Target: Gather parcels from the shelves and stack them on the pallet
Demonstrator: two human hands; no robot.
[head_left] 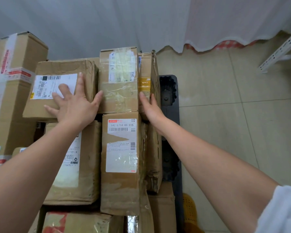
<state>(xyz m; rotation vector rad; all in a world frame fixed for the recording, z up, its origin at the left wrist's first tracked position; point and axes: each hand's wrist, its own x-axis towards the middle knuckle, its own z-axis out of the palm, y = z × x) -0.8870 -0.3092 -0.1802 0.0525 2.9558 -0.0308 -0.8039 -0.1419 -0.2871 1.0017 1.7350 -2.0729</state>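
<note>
A stack of cardboard parcels fills the middle of the view on a black pallet. My left hand lies flat, fingers spread, on a wide parcel with a white label; its thumb touches the taped tall parcel beside it. My right hand presses with straight fingers against the side of a narrow parcel with yellow tape at the stack's right edge. In front stands a long parcel with a red-topped label, and left of it another labelled parcel under my left forearm.
Taller boxes with red-and-white tape rise at the left. Beige tiled floor spreads to the right. A white metal shelf frame leans at the upper right, a pale curtain hangs behind, and an orange perforated object lies near the pallet's front.
</note>
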